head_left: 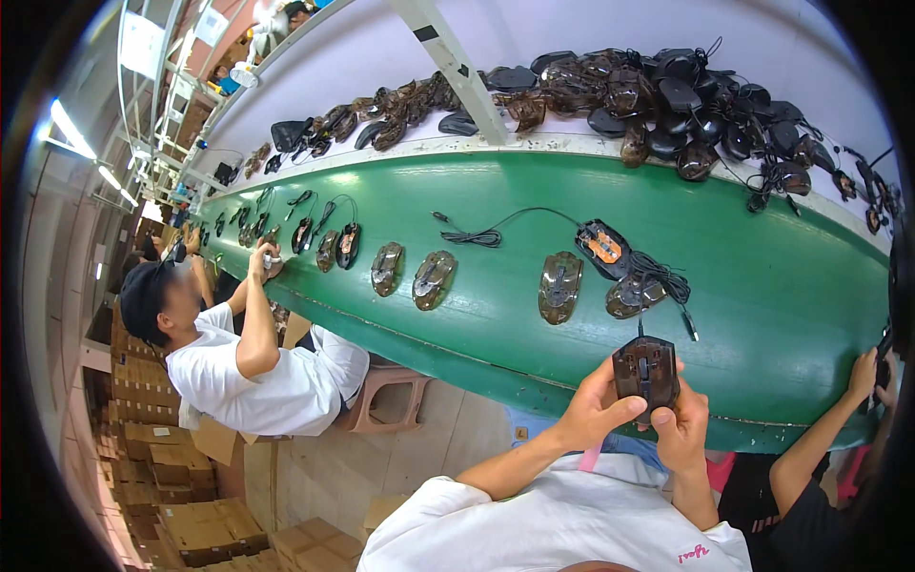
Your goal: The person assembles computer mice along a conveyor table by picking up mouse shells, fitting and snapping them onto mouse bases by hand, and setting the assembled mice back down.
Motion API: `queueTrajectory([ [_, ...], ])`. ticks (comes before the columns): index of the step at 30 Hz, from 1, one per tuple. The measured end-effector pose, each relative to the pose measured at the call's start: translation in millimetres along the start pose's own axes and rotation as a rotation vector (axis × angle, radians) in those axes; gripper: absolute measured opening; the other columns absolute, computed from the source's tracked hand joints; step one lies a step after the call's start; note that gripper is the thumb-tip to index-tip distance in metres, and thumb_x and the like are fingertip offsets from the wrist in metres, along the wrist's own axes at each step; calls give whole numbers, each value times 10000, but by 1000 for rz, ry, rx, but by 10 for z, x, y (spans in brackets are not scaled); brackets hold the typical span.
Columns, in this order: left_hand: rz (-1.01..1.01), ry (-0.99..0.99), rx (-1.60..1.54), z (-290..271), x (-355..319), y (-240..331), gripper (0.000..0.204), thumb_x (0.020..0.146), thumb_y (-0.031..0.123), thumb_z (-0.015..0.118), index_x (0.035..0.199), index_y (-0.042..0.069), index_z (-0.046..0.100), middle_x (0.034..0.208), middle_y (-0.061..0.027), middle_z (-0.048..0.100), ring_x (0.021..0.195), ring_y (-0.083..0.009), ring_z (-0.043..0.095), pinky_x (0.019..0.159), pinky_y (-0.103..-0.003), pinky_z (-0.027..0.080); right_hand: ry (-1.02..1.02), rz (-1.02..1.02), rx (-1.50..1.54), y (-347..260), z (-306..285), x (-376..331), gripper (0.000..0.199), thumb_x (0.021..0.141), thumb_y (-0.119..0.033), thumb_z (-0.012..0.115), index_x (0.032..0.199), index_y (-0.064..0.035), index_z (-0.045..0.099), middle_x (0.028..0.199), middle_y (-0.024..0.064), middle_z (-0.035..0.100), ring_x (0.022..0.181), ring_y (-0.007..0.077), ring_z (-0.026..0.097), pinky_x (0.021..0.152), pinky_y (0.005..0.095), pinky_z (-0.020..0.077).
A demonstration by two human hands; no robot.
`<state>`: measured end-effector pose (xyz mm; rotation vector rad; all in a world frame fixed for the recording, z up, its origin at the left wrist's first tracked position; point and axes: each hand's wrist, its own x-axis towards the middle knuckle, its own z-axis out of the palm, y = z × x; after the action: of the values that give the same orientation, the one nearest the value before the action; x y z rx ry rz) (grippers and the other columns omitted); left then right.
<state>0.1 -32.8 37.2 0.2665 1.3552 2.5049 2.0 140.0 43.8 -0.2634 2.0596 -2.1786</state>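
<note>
A dark see-through computer mouse (646, 367) is held upright between my two hands over the near edge of the green belt. My left hand (593, 408) grips its left side, thumb across the lower shell. On the other side, my right hand (684, 425) has its fingers wrapped round it, thumb near the bottom end. A short length of cable shows at its top. Beyond it lie an opened mouse (602, 246) with orange-brown innards, a coiled black cable (664, 278) and a smoky shell (633, 297). Another translucent shell (559, 288) is left of these.
More shells (435, 279) and cabled mice (347, 244) line the green belt (477, 348) leftward. A big heap of dark shells (667, 100) covers the far ledge, behind a white post (453, 71). A co-worker (253, 357) sits left; another's arm (820, 429) reaches in right. Cardboard boxes (210, 529) stand lower left.
</note>
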Motion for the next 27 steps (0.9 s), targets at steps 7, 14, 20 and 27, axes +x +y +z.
queueTrajectory([
  [7, 13, 67, -109, -30, -53, -79, 598, 951, 159, 673, 1468, -22, 432, 1429, -290, 570, 1257, -333, 624, 1047, -420, 530, -35, -61, -47, 62, -32, 51, 476, 886, -443, 772, 1022, 4, 677, 717, 19, 665, 589, 127, 521, 569, 259, 411],
  [14, -12, 52, -166, -81, -39, -113, 610, 946, 166, 695, 1466, -21, 435, 1425, -303, 565, 1275, -344, 614, 1056, -428, 529, -19, 66, 204, 106, 101, 18, 470, 824, -349, 821, 1101, 6, 685, 758, 10, 689, 607, 124, 514, 583, 257, 411],
  [20, -36, 56, -182, -122, -64, -161, 614, 942, 159, 697, 1466, -23, 435, 1427, -305, 562, 1277, -345, 612, 1053, -433, 532, -42, 61, 91, 137, 29, 18, 470, 790, -271, 826, 1143, 3, 683, 764, 10, 695, 587, 134, 512, 568, 262, 414],
  [27, -58, 46, -159, -155, -45, -157, 622, 937, 171, 710, 1466, -19, 442, 1425, -306, 566, 1263, -339, 622, 1043, -430, 539, -23, 36, 69, 148, 50, 39, 446, 778, -243, 821, 1123, 3, 685, 742, 17, 681, 549, 148, 493, 547, 271, 417],
])
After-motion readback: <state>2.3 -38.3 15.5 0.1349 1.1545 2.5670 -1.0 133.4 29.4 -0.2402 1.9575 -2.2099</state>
